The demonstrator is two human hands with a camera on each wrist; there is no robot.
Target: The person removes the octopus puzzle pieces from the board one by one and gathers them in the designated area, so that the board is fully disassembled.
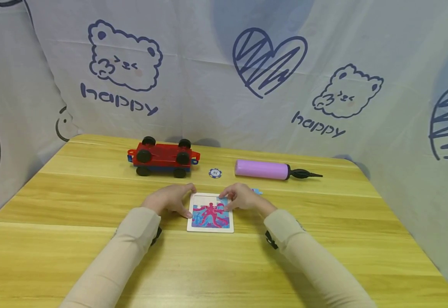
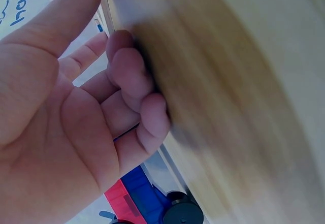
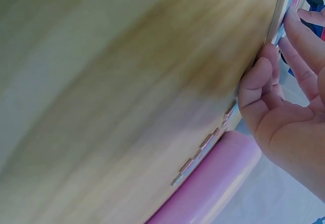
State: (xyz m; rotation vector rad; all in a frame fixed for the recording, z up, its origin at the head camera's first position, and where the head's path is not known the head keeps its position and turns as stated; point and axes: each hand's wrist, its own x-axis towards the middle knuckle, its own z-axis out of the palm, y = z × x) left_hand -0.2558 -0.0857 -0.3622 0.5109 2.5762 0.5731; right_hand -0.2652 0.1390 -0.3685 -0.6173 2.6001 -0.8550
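A square white-framed jigsaw puzzle point(image 1: 210, 229) with a pink octopus on blue lies flat on the table; a pale bare strip shows at its upper left. My left hand point(image 1: 169, 199) holds the frame's left side, thumb on the edge and index finger by the top corner. Its other fingers curl loosely in the left wrist view. At the upper right of the puzzle, my right hand point(image 1: 243, 197) holds a light blue puzzle piece point(image 1: 222, 200) between thumb and index finger, partly hidden. Loose puzzle pieces point(image 3: 200, 152) lie beside that hand, mostly covered in the head view.
Behind the left hand, a red and blue toy wagon point(image 1: 162, 156) lies wheels up. A poker chip point(image 1: 215, 173) sits right of it. Farther right lies a purple hand pump point(image 1: 264, 169) with a black nozzle. Printed cloth point(image 1: 193, 85) hangs behind the wooden table point(image 1: 208, 273).
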